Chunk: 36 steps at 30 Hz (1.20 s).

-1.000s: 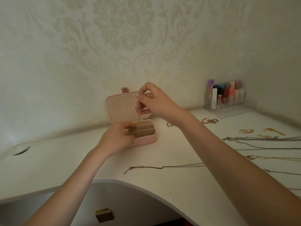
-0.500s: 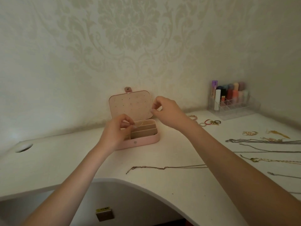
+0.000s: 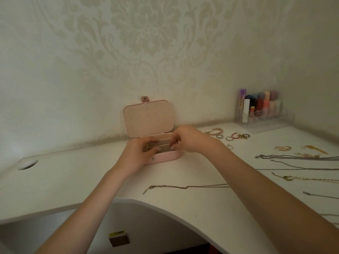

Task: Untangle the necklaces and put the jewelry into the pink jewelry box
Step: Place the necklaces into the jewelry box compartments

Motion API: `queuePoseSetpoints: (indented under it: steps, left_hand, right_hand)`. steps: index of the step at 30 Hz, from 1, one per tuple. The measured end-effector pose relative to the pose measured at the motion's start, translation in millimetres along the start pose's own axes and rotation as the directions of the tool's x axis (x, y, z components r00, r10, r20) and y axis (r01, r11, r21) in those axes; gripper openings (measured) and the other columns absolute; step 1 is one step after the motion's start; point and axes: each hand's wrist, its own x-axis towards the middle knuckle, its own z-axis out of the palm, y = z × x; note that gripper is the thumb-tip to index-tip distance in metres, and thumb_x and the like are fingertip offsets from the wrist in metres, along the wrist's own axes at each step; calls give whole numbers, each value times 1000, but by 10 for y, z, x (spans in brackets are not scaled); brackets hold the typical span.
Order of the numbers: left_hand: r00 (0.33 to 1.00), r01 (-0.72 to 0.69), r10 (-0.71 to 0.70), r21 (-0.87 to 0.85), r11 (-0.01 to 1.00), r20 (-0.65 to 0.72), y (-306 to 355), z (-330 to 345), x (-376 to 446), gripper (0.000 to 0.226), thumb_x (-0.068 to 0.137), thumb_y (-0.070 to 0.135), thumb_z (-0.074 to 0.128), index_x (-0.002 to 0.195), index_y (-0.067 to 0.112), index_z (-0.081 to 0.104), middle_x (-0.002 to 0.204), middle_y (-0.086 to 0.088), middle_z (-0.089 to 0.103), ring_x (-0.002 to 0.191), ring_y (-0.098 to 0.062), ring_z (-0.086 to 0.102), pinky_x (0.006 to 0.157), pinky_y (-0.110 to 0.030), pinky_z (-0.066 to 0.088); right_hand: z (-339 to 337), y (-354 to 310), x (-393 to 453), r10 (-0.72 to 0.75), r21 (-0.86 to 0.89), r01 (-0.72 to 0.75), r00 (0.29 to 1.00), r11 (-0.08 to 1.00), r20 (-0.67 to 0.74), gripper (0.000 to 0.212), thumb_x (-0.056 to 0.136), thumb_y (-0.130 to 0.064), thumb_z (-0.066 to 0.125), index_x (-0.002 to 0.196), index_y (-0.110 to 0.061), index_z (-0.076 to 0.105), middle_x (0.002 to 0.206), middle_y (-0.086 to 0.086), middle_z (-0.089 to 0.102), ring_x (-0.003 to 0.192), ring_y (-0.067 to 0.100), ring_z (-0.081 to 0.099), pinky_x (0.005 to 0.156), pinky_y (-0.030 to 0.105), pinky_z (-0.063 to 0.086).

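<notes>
Pink jewelry box (image 3: 166, 157), lid up. Both hands inside: left hand (image 3: 136, 155), right hand (image 3: 187, 139); fingers curled narrow, contents indiscernible. Chain (image 3: 185, 186), 6 o'clock: light, limp, snag-prone; best pinched near clasp.

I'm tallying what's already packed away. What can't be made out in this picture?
- Head view: pink jewelry box compartments, hidden by left hand and right hand.
- Whether either hand holds anything: fingertips too small and blurred.
- Necklaces at right: cut off by the frame edge.
- Rings: too small to identify.
</notes>
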Motion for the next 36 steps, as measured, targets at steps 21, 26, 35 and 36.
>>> queuePoseSetpoints:
  steps: [21,26,35,36]
  left_hand:
    - [997,17,-19,24,1000,80,454,153,-446,17,86,29,63,100,21,72,81,5,69,78,-9,59,73,-24,42]
    - [996,33,-35,23,999,79,473,164,-461,18,88,26,61,101,21,72,84,4,70,77,-9,57,70,-22,41]
    - [993,43,-44,19,999,109,463,159,-462,19,89,25,57,99,20,73,88,1,72,87,-14,64,85,-37,50]
    - [992,44,-46,22,999,116,473,153,-465,20,90,24,56,99,20,73,90,1,72,88,-15,64,86,-38,50]
  right_hand:
    - [-6,177,-878,169,347,-121,979,930,-110,5,83,-16,69,86,-15,74,89,-7,66,78,-1,55,59,-6,34]
    - [-83,180,-956,111,395,-75,991,916,-70,12,84,-15,68,95,-13,73,96,-8,66,82,-5,57,62,-5,37]
    - [-700,697,-1307,430,-84,-422,877,903,215,27,70,-46,77,89,-30,66,96,-14,59,94,10,57,92,33,42]
    - [-719,669,-1329,464,-151,-438,846,886,265,31,68,-49,78,91,-32,65,97,-15,57,94,10,56,89,31,41]
